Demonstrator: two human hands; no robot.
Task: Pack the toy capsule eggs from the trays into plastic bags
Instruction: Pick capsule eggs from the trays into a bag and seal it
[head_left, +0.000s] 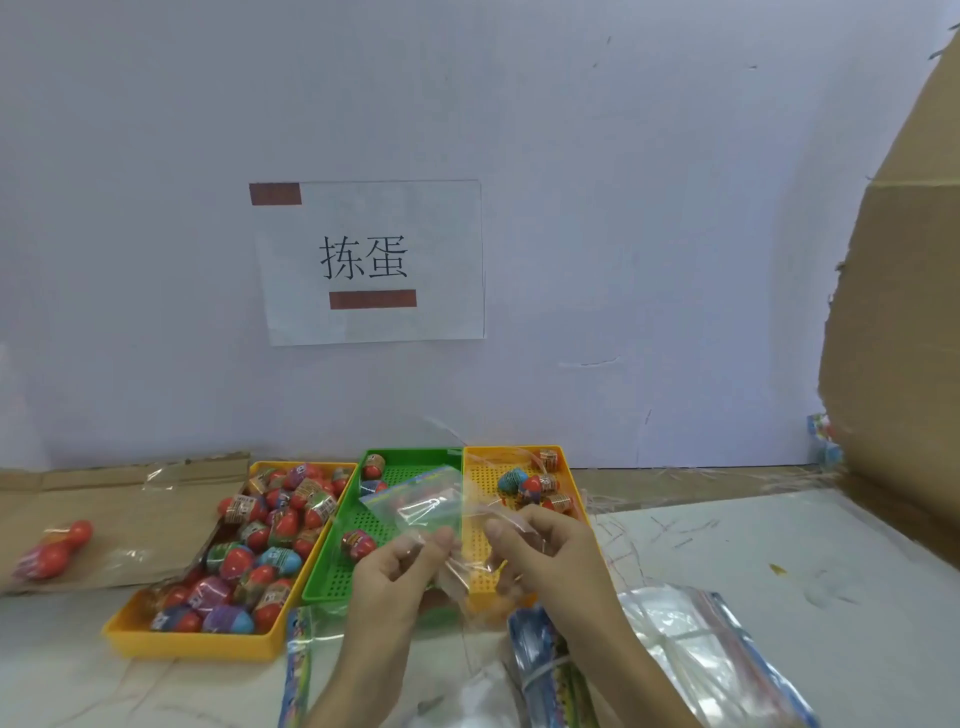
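Both of my hands hold one clear plastic bag (439, 512) above the trays. My left hand (397, 569) pinches its left edge and my right hand (540, 553) pinches its right edge. A yellow tray (208, 639) at the left is piled with several red, blue and purple capsule eggs (260, 551). The green tray (332, 577) in the middle holds three eggs, one being (358, 544). Another yellow tray (480, 530) at the right has several eggs (535, 488) at its far end.
A packed bag of red eggs (52, 553) lies on flattened cardboard (130, 509) at the left. Stacks of clear and printed bags (691, 654) lie at the near right. A large cardboard box (904, 291) stands at the right. A paper sign (369, 260) hangs on the wall.
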